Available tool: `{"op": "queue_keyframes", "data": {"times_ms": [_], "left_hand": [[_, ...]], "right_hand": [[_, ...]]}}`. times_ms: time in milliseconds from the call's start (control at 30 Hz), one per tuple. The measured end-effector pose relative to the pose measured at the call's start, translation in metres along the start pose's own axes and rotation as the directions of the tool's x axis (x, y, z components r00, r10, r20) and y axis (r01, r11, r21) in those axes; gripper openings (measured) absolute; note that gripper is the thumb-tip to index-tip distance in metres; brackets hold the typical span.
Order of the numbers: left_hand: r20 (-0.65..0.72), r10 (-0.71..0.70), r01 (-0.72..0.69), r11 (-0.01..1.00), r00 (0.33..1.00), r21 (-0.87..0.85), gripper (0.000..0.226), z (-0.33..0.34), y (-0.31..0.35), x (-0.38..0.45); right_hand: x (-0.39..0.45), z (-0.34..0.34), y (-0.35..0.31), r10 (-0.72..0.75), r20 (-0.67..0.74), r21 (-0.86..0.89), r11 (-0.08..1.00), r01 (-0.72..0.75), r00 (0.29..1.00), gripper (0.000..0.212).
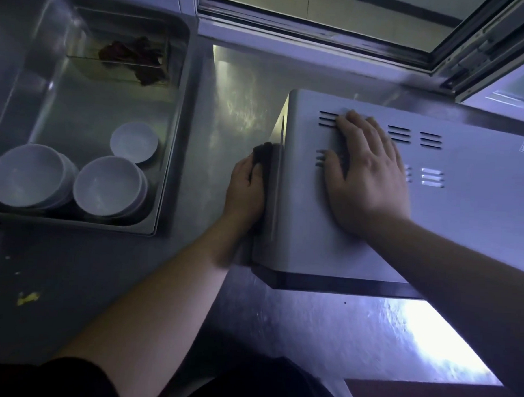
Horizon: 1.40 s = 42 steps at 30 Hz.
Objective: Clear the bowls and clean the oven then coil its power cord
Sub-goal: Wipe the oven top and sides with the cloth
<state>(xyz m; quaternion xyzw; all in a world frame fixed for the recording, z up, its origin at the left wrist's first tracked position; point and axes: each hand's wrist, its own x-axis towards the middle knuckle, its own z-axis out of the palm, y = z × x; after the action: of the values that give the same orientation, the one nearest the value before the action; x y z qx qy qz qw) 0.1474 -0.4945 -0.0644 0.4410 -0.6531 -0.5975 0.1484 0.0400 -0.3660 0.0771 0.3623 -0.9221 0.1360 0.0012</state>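
While the bowls already sit in the sink, the work in hand looks to be the cleaning of the oven (374,203), a pale metal box standing on the steel desk (309,335) with its dark front edge nearest the person. Nearest of all, two bare forearms reach in toward the oven from below. At the oven's left wall the left hand (247,185) has its fingers curled round a dark cloth (262,153) and presses it against that wall, seemingly to wipe it. On the oven's top the right hand (367,173) lies flat with fingers straight and spread over the vent slots (413,139), holding nothing, apparently steadying the box. I judge the oven heavy, rigid and smooth-skinned, so it would slide on the steel rather than tip; it is best held by pressing down on top or gripping under its edges, not by the thin slotted panel. The cloth is soft and conforms to the wall. To the oven's left, well apart, the sink (176,74) holds three white bowls (108,185), hard and breakable, and farther back a dark red rag (131,57). Behind the oven runs a window frame (322,30). No power cord is in view.
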Motion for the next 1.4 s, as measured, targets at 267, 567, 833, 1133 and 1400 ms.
{"op": "queue_keyframes", "data": {"times_ms": [267, 567, 833, 1133, 1400], "left_hand": [[0.102, -0.109, 0.100, 0.991, 0.989, 0.087, 0.040, -0.005, -0.031, -0.012], [0.074, -0.039, 0.049, 0.989, 0.997, -0.142, 0.033, -0.023, -0.002, -0.060], [-0.115, 0.417, -0.423, 0.906, 0.902, -0.029, 0.038, -0.022, 0.074, -0.023], [-0.096, 0.327, -0.325, 0.945, 0.940, 0.032, 0.035, -0.010, 0.104, 0.045], [0.106, 0.058, -0.069, 0.993, 0.993, 0.100, 0.037, 0.005, 0.031, 0.071]], "right_hand": [[0.000, -0.001, 0.001, -0.002, 0.000, 0.013, 1.000, 0.002, 1.000, 0.060], [0.000, -0.001, 0.000, -0.009, -0.004, 0.007, 1.000, 0.009, 1.000, 0.058], [0.000, -0.003, -0.001, -0.006, -0.002, -0.001, 1.000, 0.006, 1.000, 0.060], [0.004, -0.001, -0.002, 0.008, -0.008, -0.004, 1.000, -0.008, 1.000, 0.061], [0.004, -0.001, -0.002, 0.017, 0.005, -0.001, 1.000, -0.017, 1.000, 0.062]]}}
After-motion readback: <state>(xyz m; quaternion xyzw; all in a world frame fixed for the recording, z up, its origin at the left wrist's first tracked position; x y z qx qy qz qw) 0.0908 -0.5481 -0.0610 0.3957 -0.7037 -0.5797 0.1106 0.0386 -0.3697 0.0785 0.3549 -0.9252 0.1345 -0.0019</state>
